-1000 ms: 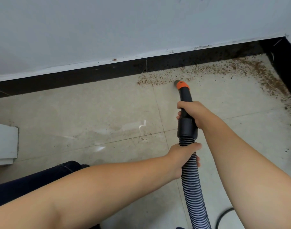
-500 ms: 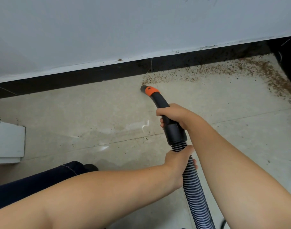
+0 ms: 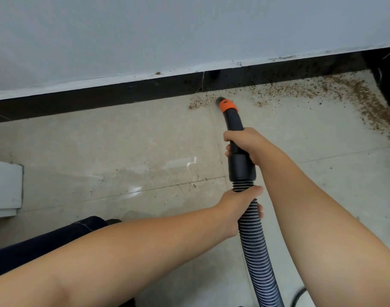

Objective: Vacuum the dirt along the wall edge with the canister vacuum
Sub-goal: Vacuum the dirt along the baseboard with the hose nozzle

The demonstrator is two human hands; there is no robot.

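The black handle point(image 3: 235, 129) of the vacuum is gripped by the right hand point(image 3: 247, 144), fingers curled round it, while the ribbed hose point(image 3: 255, 244) just behind is clasped by the left hand point(image 3: 238, 206). The orange-collared nozzle point(image 3: 223, 101) is held at the floor point(image 3: 123, 151) beside the black skirting point(image 3: 123, 94), amid brown dirt point(image 3: 322, 89) strewn toward the floor's right corner.

Both bare forearms reach forward, converging. Right hand point(image 3: 245, 142) ahead, fingers wrapped round the black handle point(image 3: 235, 122), wrist bent slightly down. Left hand point(image 3: 236, 207) behind it, curled round the ribbed hose point(image 3: 254, 235), thumb apparently on top.
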